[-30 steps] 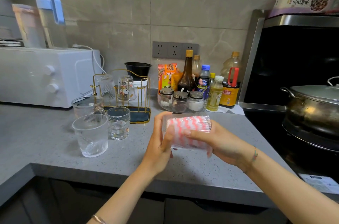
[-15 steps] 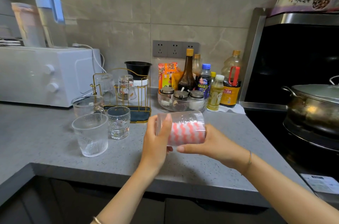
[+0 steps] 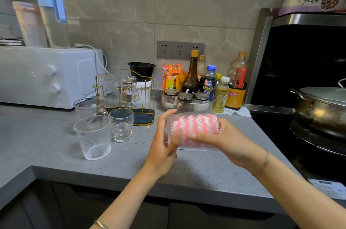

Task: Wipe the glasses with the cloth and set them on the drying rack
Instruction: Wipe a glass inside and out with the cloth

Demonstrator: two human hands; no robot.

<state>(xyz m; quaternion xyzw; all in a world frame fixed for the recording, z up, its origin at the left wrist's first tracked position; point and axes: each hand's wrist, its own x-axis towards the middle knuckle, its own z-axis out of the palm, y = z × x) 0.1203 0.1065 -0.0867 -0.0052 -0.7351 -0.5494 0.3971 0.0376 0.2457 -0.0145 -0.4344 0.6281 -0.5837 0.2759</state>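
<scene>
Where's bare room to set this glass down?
Free: the drying rack's right pegs, beside the printed glass; the counter between the nearest glass and the stove. Crowded: glasses front-left of the rack, bottles behind the held glass.

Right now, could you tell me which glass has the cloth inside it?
The ribbed glass held sideways between left hand and right hand; the pink-striped cloth fills it. Those on the counter and rack hold none.

Both forearms bare. Behind right grip (image 3: 228,142), thin cord bracelet (image 3: 267,156), green with reddish strand. Behind left grip (image 3: 162,146), slim gold-toned bangle (image 3: 101,224) at frame edge. Nails short, plain.
</scene>
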